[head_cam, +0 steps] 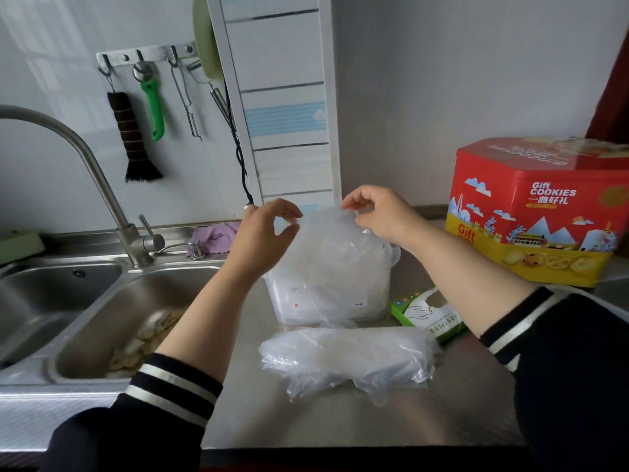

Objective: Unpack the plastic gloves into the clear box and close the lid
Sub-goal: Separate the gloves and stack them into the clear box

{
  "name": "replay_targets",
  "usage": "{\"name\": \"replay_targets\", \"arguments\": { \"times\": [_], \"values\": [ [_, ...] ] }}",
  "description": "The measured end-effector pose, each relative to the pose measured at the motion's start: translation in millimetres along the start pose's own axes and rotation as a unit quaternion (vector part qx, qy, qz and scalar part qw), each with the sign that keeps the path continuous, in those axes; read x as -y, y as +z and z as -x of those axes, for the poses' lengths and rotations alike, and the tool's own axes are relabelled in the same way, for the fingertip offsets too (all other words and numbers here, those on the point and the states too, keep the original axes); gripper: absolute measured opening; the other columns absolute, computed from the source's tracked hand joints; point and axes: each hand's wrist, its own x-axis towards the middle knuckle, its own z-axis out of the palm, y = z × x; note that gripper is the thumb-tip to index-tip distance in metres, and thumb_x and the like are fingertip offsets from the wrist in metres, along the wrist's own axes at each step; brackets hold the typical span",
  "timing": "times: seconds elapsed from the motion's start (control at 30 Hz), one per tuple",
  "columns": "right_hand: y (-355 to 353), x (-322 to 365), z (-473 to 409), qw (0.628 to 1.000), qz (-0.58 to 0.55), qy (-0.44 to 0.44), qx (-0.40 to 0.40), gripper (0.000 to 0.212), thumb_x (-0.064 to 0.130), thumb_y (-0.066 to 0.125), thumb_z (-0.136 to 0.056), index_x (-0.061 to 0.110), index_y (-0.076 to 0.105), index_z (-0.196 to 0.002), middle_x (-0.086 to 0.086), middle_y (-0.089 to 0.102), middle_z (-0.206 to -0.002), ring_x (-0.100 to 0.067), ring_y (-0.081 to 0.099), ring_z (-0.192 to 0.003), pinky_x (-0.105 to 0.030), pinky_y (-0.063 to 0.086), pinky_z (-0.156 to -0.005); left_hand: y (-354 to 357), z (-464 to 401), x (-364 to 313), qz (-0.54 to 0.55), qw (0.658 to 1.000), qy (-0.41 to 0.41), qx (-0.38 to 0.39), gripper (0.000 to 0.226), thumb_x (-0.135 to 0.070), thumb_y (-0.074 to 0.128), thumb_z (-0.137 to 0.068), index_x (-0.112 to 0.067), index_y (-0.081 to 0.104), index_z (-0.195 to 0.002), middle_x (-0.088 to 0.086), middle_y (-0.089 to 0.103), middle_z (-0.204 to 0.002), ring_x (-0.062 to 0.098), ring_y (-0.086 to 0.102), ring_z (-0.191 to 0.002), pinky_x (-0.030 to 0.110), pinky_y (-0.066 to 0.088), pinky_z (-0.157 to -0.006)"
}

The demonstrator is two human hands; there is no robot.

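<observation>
1. Head view: your left hand (263,229) and right hand (377,216) each pinch the top edge of a sheet of plastic gloves (326,247), stretched between them above the clear box (326,298).
2. That box sits directly under your hands on the counter (340,420); lower the sheet straight down.
3. Nearer you lies a second glove bundle (347,359), long axis left-right, closer to your right hand.
4. Far right, the red tin (537,212) reads "Gift COOKIES".

Both forearms extend forward, bare from dark striped cuffs pushed up the arms. The left hand (263,229) is raised, thumb and forefinger curled toward each other in a pinch. The right hand (377,212) is level with it, wrist bent, fingers curled downward in a pinch.
</observation>
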Motion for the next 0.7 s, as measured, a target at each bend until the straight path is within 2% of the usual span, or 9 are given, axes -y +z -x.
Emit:
{"name": "replay_targets", "arguments": {
  "times": [0.1, 0.2, 0.23, 0.3, 0.37, 0.43, 0.5, 0.6, 0.7],
  "values": [
    [8.0, -12.3, -11.2, 0.991, 0.118, 0.013, 0.065, 0.045, -0.015, 0.037, -0.087, 0.017, 0.066, -0.099, 0.006, 0.055, -0.103, -0.006, 0.049, -0.099, -0.015, 0.036, -0.079, 7.1, -7.3, 10.8, -0.088, 0.994, 0.02, 0.059, 0.006, -0.043, 0.063, -0.085, -0.046, 0.063, -0.091, -0.018, 0.06, -0.1, 0.019, 0.048, -0.101, 0.033, 0.039, -0.09],
    [14.5, -23.6, -16.7, 0.96, 0.252, 0.012, 0.124, 0.042, -0.007, 0.04, -0.089, 0.024, 0.065, -0.102, 0.002, 0.048, -0.114, -0.014, 0.046, -0.109, -0.024, 0.034, -0.084, 12.2, -13.4, 12.3, -0.185, 0.967, 0.006, 0.177, 0.027, -0.06, 0.059, -0.082, -0.048, 0.064, -0.106, -0.011, 0.056, -0.122, 0.021, 0.041, -0.112, 0.04, 0.034, -0.101],
    [16.3, -24.3, -17.7, 0.947, 0.292, 0.007, 0.137, 0.035, 0.001, 0.045, -0.091, 0.026, 0.064, -0.103, 0.001, 0.048, -0.118, -0.018, 0.043, -0.116, -0.028, 0.035, -0.087, 13.0, -14.5, 10.4, -0.207, 0.955, -0.004, 0.211, 0.034, -0.062, 0.058, -0.083, -0.046, 0.062, -0.112, -0.01, 0.052, -0.129, 0.022, 0.037, -0.116, 0.04, 0.031, -0.102],
    [19.5, -19.1, -17.8, 0.915, 0.378, -0.003, 0.139, 0.017, 0.027, 0.054, -0.094, 0.027, 0.065, -0.107, -0.002, 0.048, -0.128, -0.024, 0.039, -0.123, -0.036, 0.035, -0.097, 15.4, -17.4, 7.3, -0.224, 0.939, -0.015, 0.262, 0.043, -0.063, 0.057, -0.083, -0.044, 0.059, -0.121, -0.009, 0.047, -0.137, 0.023, 0.033, -0.121, 0.04, 0.027, -0.103],
    [23.2, -12.8, -16.6, 0.884, 0.447, -0.006, 0.139, 0.039, 0.055, 0.053, -0.09, 0.026, 0.065, -0.114, -0.004, 0.047, -0.131, -0.028, 0.036, -0.124, -0.04, 0.031, -0.101, 18.5, -21.9, 9.6, -0.227, 0.922, -0.027, 0.313, 0.05, -0.063, 0.057, -0.083, -0.044, 0.054, -0.128, -0.007, 0.042, -0.142, 0.024, 0.031, -0.125, 0.039, 0.026, -0.107],
    [27.4, -6.4, -12.9, 0.849, 0.501, 0.014, 0.165, 0.064, 0.07, 0.052, -0.082, 0.022, 0.061, -0.123, -0.006, 0.043, -0.134, -0.03, 0.034, -0.125, -0.041, 0.03, -0.102, 21.1, -26.6, 11.2, -0.232, 0.9, -0.042, 0.366, 0.055, -0.06, 0.059, -0.084, -0.043, 0.047, -0.134, -0.005, 0.035, -0.148, 0.026, 0.03, -0.13, 0.04, 0.025, -0.112],
    [32.0, -3.0, -10.9, 0.821, 0.525, 0.052, 0.217, 0.067, 0.064, 0.055, -0.084, 0.015, 0.055, -0.13, -0.01, 0.039, -0.138, -0.032, 0.033, -0.129, -0.039, 0.033, -0.101, 23.7, -30.1, 7.7, -0.24, 0.877, -0.058, 0.413, 0.058, -0.053, 0.061, -0.086, -0.043, 0.04, -0.139, -0.005, 0.028, -0.152, 0.028, 0.031, -0.135, 0.039, 0.025, -0.112],
    [39.5, -3.3, -15.9, 0.805, 0.506, 0.09, 0.296, 0.043, 0.037, 0.057, -0.094, 0.009, 0.056, -0.127, -0.013, 0.046, -0.136, -0.029, 0.046, -0.122, -0.032, 0.04, -0.088, 31.5, -36.8, 4.9, -0.264, 0.842, -0.074, 0.464, 0.063, -0.04, 0.062, -0.091, -0.04, 0.031, -0.145, 0.0, 0.026, -0.153, 0.026, 0.038, -0.135, 0.037, 0.03, -0.111],
    [47.3, -12.2, -24.4, 0.795, 0.486, 0.107, 0.346, 0.048, 0.029, 0.06, -0.093, 0.008, 0.049, -0.135, -0.011, 0.047, -0.136, -0.028, 0.051, -0.115, -0.033, 0.043, -0.083, 43.0, -40.3, 9.4, -0.274, 0.817, -0.099, 0.497, 0.058, -0.023, 0.051, -0.097, -0.038, 0.028, -0.148, 0.004, 0.03, -0.153, 0.027, 0.037, -0.134, 0.039, 0.029, -0.112]
  ]
}}
